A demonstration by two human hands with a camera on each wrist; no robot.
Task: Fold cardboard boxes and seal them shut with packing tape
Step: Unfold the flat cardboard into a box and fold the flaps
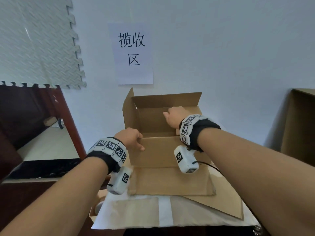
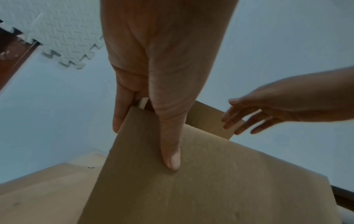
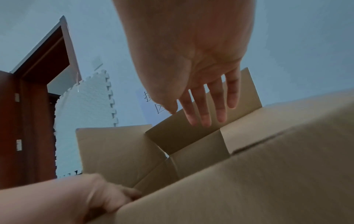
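I see one open cardboard box [image 1: 158, 147] at centre. Left hand [image 1: 131, 137] pinches its near wall, 9 o'clock corner. Right hand [image 1: 173, 116], fingers straight and spread, reaches toward the 12 o'clock flap [image 1: 163, 99].

Evenly lit, soft daylight, bluish cast. Dimmer and grainy at both wrists. Wide-angle bending at edges; slight blur close up.

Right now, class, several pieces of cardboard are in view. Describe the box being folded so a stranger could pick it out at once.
Find the paper sign with large black characters on the pale wall. Directly below it stands the open cardboard box, flaps up, the left hand gripping its near wall. Unlike the flat cardboard sheets lying in front, it stands upright and hollow.
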